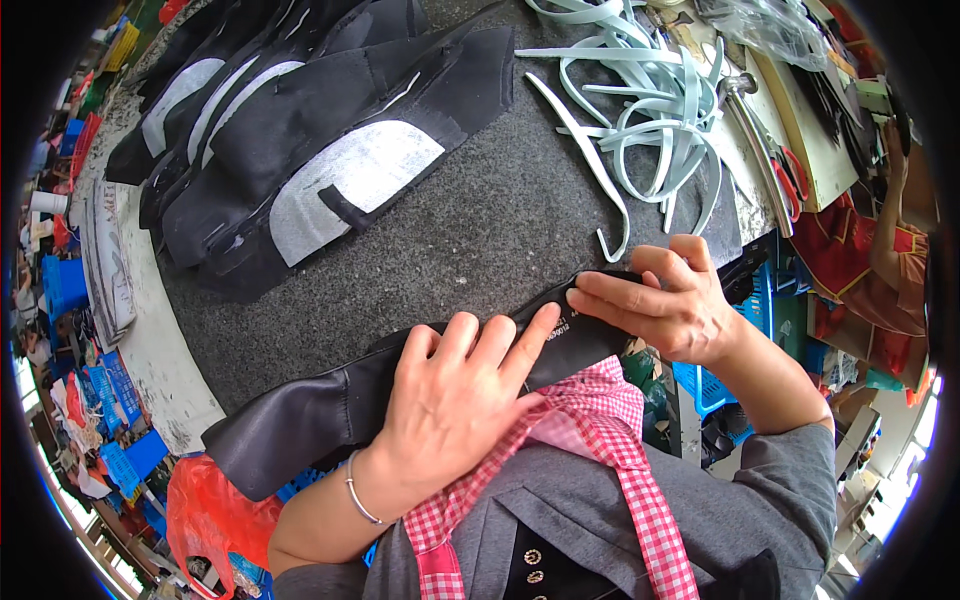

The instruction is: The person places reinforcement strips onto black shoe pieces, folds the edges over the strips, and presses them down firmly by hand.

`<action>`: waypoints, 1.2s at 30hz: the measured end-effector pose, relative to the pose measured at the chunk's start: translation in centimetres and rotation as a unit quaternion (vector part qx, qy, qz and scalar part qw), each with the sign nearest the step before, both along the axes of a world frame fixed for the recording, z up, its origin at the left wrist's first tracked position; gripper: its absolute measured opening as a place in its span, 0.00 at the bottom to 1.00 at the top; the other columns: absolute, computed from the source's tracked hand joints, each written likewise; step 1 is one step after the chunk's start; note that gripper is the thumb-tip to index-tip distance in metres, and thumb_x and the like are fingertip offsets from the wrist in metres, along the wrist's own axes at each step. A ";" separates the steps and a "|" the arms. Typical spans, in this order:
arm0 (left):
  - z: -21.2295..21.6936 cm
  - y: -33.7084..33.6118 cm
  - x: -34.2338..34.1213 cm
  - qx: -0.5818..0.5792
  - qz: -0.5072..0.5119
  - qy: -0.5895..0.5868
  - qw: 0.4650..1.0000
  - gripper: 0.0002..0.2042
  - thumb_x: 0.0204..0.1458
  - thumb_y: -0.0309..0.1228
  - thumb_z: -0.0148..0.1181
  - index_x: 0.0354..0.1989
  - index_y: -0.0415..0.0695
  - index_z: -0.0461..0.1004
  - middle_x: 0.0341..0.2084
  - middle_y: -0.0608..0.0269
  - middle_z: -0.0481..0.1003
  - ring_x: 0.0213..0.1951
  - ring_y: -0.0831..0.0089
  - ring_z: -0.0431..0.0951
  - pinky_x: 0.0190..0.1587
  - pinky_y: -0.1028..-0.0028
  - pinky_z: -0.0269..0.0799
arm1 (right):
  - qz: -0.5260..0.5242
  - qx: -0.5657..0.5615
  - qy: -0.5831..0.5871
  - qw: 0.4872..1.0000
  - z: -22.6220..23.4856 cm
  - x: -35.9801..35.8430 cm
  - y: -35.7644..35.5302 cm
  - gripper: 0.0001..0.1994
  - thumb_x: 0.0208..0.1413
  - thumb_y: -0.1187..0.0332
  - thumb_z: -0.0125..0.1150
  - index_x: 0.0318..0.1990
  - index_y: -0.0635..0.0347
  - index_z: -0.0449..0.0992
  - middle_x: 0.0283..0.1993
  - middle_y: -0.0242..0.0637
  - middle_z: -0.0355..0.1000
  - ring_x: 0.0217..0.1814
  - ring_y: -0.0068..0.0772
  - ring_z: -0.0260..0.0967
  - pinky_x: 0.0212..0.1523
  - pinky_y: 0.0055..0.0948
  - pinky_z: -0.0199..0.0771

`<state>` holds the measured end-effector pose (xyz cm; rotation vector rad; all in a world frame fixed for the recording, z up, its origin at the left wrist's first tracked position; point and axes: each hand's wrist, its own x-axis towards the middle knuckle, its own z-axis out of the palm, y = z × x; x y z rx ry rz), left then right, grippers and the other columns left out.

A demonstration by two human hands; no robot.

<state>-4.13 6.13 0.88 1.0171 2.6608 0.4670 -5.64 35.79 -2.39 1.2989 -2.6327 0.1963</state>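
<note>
A long black leather piece (285, 415), with a stitched seam and small pale print near its right part, lies along the near edge of the dark work surface. My left hand (450, 390) is closed over its middle, fingers bent on top and the index finger stretched along the upper edge. The left thumb sits at the near edge, partly hidden. Farther right, my right hand (675, 310) grips the upper edge of the same piece, fingers bent and pressed together. What lies beneath its fingertips is hidden.
Black cut pieces with white patches (360, 175) are stacked at the far left of the grey work surface (470, 230). Pale blue strips (660, 110) lie tangled at the far right, beside a hammer (740, 85) and red-handled scissors (790, 180). A red plastic bag (205, 510) hangs lower left.
</note>
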 end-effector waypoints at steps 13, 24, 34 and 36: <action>-2.0 -6.4 2.9 0.173 0.087 0.191 0.962 0.13 0.55 0.26 0.66 0.47 0.42 0.89 0.45 0.59 0.88 0.47 0.67 0.90 0.43 0.69 0.82 | -0.018 -0.279 -0.046 0.959 7.2 -0.7 -11.5 0.22 0.59 0.72 0.69 0.62 0.61 0.83 0.53 0.42 0.84 0.59 0.47 0.76 0.59 0.43 0.78; 0.0 -15.0 7.1 0.086 0.143 0.142 0.976 0.20 0.52 0.32 0.73 0.55 0.50 0.87 0.61 0.61 0.79 0.65 0.57 0.77 0.61 0.53 0.73 | 0.014 -0.278 -0.305 0.911 0.6 1.6 -19.8 0.29 0.64 0.62 0.71 0.67 0.74 0.75 0.53 0.50 0.75 0.50 0.52 0.73 0.55 0.46 0.77; -0.2 -13.5 3.0 0.310 0.256 0.014 0.916 0.18 0.45 0.18 0.69 0.48 0.40 0.86 0.40 0.53 0.85 0.39 0.56 0.88 0.41 0.64 0.85 | -0.024 -0.181 -0.262 0.948 1.9 1.5 -20.2 0.40 0.47 0.57 0.82 0.66 0.73 0.76 0.57 0.48 0.70 0.58 0.51 0.71 0.61 0.46 0.75; -0.3 -13.0 2.7 0.292 0.254 0.028 0.922 0.20 0.43 0.17 0.70 0.48 0.40 0.86 0.40 0.53 0.85 0.40 0.57 0.89 0.41 0.64 0.85 | -0.032 -0.168 -0.260 0.950 1.6 1.6 -20.3 0.38 0.46 0.61 0.81 0.65 0.72 0.77 0.56 0.47 0.71 0.58 0.50 0.71 0.60 0.46 0.76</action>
